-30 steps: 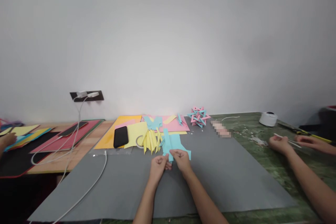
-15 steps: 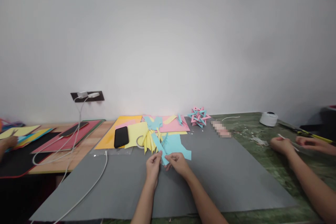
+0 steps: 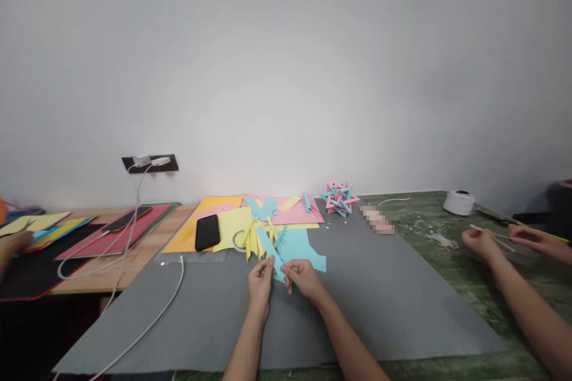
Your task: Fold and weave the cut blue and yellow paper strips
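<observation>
My left hand (image 3: 261,283) and my right hand (image 3: 302,278) meet over the grey mat (image 3: 384,303) and both pinch the near end of a light blue paper strip (image 3: 270,254). The strip slants up and to the left from my fingers. Just behind it lies a larger light blue paper piece (image 3: 300,247). A bunch of folded yellow strips (image 3: 254,239) lies beside the strip's far end.
A black phone (image 3: 207,232) rests on yellow and orange sheets, pink paper (image 3: 290,211) behind. A pink-and-blue woven paper model (image 3: 338,197) stands at the back. White cable (image 3: 147,321) crosses the mat's left. Another person's hands (image 3: 480,244) work at right near a tape roll (image 3: 458,202); another hand (image 3: 11,245) far left.
The blue strip has tilted from upright to slanting left, and my hands have closed together on its near end. The person at right shifted their hands slightly.
</observation>
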Action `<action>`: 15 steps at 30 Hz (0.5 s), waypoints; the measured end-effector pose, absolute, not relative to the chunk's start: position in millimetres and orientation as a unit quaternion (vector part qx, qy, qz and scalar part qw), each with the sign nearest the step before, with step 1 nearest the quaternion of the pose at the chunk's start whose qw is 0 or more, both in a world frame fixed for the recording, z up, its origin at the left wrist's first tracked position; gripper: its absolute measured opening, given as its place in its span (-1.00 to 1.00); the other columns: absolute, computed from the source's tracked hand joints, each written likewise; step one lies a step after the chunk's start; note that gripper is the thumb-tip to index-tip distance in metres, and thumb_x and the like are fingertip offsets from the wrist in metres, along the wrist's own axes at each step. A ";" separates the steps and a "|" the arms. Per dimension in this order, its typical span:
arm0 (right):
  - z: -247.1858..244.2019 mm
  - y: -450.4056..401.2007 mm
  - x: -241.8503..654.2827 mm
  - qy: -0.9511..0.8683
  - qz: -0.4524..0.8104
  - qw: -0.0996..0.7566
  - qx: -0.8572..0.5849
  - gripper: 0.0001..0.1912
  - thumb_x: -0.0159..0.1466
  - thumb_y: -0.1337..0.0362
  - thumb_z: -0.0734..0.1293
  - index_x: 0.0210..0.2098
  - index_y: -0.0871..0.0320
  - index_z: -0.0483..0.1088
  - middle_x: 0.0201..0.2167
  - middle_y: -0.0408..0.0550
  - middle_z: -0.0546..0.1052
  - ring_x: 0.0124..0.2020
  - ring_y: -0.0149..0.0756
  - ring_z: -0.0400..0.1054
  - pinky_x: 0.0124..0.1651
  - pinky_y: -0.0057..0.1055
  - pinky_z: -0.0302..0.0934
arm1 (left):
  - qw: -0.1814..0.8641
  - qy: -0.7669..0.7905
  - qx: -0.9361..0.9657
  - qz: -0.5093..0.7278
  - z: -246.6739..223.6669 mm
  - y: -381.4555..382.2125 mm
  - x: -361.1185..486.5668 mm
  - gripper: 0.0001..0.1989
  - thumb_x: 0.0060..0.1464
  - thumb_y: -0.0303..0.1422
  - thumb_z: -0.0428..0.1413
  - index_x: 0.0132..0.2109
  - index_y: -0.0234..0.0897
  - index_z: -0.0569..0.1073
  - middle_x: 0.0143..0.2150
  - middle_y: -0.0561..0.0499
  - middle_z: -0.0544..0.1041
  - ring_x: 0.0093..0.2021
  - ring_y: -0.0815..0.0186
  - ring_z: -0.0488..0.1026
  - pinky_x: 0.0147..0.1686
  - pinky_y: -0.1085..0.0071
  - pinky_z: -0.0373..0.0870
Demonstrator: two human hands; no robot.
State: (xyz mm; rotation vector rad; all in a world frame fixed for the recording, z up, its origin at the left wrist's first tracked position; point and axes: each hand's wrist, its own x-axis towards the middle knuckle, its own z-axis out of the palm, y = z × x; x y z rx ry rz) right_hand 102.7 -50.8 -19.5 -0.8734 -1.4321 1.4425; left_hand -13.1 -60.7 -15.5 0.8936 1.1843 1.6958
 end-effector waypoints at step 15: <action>-13.5 -54.5 103.0 -0.609 0.498 0.490 -0.375 -0.64 0.00 0.03 0.21 -0.67 0.21 0.29 -0.84 -0.26 0.19 -0.76 -0.55 0.03 -0.66 -0.58 -0.06 | 0.537 0.411 0.324 0.661 -14.5 -57.6 -17.2 -0.61 -0.30 -0.26 0.16 -0.23 -0.32 0.41 -0.46 0.00 0.49 -0.47 0.39 0.40 -0.47 0.51 0.30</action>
